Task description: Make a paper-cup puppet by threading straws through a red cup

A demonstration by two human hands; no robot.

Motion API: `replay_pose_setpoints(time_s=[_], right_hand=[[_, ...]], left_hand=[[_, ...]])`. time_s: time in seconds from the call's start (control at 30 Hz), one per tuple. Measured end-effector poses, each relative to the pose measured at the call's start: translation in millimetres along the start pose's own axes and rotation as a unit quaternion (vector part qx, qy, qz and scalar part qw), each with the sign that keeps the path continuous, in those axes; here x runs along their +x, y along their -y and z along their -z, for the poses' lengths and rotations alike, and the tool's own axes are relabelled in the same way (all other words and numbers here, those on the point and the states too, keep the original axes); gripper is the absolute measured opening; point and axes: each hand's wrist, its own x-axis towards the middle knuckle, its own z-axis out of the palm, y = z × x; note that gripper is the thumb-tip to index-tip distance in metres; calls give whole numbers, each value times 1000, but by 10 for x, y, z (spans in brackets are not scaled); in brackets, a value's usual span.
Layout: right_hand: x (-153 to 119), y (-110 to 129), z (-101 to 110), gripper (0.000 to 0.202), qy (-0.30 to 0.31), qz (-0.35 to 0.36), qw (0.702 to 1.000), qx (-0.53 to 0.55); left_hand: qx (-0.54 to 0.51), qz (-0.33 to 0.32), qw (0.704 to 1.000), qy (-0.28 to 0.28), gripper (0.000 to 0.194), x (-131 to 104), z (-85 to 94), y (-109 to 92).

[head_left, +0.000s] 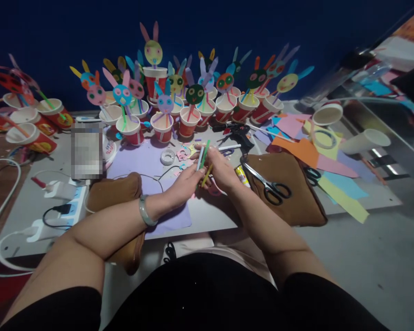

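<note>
Both hands meet over the middle of the table around a few thin drinking straws. My left hand (186, 183), with a bangle at the wrist, is closed around a pale straw (200, 158) and a green straw (206, 154). My right hand (224, 169) curls in from the other side, its fingers closed at the same straws. A yellow straw (209, 173) slants between the two palms; which hand grips it is partly hidden. Under the hands lie pink paper pieces and a purple sheet (138, 158). A roll of clear tape (167, 157) sits just left of them.
Behind stand several red paper cups (189, 123) with paper rabbit heads on straws. A black glue gun (236, 133) lies beyond my right hand. Scissors (271, 186) rest on a brown cushion (296, 202). Coloured paper (293, 149) is piled right; a power strip (76, 207) stands left.
</note>
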Motion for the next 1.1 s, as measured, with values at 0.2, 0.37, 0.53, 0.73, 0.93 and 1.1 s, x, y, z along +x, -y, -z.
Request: replay_pose_setpoints(time_s=[0.2,0.37,0.53,0.73,0.93,1.1], right_hand=[[-51,47,29,77,17,-47,997,51],[-7,110,139,74,17,-33,995,92],[-14,132,202,57,47,-17,994,94],[-27,133,204,53,64,-24,991,119],[-13,108,207,53,39,-10,993,113],[-36,110,209,51,33,4,993,116]], left_hand=[[-7,30,999,41,22,-52,6,-25],[-65,61,996,18,20,-61,-19,-107],[-84,94,992,15,20,-65,-38,-155],[-121,157,978,58,25,-89,-11,-215],[-135,177,971,88,23,-95,13,-194],[-117,176,971,107,20,-103,12,-175]])
